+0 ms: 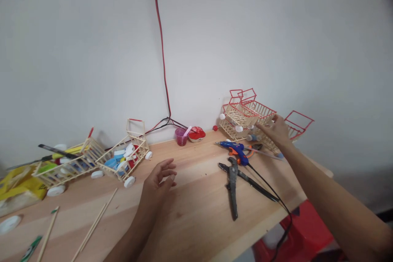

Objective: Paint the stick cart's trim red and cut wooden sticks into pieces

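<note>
My right grip point(274, 130) open at red-framed stick cart point(245, 115), white wheels point(238, 129) already on; left grip point(160, 178) open, empty, left of cart.

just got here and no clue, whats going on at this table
A person is at a wooden table. Their right hand reaches over a small stick-built cart with red wire frames, while their left hand is open over the tabletop, holding nothing. Between the hands lie a blue hot glue gun and large black pliers. Further left sits another stick cart, loaded with plastic bottle caps.
</note>
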`<state>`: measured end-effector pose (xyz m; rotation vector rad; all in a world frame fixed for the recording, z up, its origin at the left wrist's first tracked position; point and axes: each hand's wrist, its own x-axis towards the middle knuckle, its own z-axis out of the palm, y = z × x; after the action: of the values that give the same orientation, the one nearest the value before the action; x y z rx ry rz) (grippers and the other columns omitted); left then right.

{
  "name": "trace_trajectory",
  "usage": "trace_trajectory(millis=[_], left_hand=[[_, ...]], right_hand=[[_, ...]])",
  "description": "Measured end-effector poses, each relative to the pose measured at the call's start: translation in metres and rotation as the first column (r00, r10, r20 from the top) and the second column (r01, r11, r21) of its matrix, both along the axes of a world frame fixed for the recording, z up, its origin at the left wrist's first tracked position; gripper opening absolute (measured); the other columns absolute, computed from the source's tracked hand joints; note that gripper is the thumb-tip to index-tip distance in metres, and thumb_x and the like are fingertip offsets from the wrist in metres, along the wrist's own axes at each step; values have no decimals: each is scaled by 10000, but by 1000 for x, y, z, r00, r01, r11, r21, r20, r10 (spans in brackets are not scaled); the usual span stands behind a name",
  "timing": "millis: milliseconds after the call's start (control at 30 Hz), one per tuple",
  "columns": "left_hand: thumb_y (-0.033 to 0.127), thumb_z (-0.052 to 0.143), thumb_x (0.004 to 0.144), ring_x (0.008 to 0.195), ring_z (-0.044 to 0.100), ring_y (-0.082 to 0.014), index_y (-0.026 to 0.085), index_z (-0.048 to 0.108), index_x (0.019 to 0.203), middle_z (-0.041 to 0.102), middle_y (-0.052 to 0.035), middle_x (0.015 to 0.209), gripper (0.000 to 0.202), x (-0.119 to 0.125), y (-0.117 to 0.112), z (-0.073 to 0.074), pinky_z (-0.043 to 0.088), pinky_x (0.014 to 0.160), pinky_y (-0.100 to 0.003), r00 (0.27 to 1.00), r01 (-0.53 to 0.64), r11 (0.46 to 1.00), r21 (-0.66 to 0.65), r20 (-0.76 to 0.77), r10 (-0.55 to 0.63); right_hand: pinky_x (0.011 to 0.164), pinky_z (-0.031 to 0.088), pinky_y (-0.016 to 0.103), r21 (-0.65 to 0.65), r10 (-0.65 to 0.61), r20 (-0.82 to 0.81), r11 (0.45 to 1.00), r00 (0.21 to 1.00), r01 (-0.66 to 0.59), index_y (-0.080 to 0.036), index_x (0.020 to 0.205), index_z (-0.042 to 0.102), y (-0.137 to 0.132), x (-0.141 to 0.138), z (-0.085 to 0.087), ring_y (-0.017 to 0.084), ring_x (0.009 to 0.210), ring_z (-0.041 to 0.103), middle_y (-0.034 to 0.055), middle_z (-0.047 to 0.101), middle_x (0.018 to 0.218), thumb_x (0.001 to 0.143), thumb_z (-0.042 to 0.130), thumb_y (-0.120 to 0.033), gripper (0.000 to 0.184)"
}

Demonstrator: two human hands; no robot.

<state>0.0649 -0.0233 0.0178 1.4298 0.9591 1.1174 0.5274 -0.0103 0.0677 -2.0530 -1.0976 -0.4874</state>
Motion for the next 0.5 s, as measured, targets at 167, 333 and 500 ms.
trace_trajectory(millis=[167,333,500], left_hand=[[338,628,746,910,619,-184,175,565,1174,618,-93,1106,462,0,-1,1,572,692,-312,1000,-11,1000,-22,-29,10],[337,612,765,892,617,-166,168,547,1197,605,-93,1122,468,0,-1,0,556,699,-292,999,-2,999,-45,-41,0],[325,613,765,872,617,-162,161,546,1195,604,-97,1119,465,0,-2,-1,547,686,-285,999,1,999,-49,-39,-3]], right_hand=[[758,380,369,-23,-19,45,1000,999,20,-166,1015,534,-4,2,-7,289,909,574,158,631,1034,672,656,-559,535],[722,387,377,-61,-39,77,997,996,44,-148,1066,501,-8,2,-10,303,864,592,162,647,996,665,657,-574,606],[687,354,371,-137,-102,120,984,988,118,-152,1072,508,-9,-4,-7,314,834,598,191,662,953,680,664,-580,601]])
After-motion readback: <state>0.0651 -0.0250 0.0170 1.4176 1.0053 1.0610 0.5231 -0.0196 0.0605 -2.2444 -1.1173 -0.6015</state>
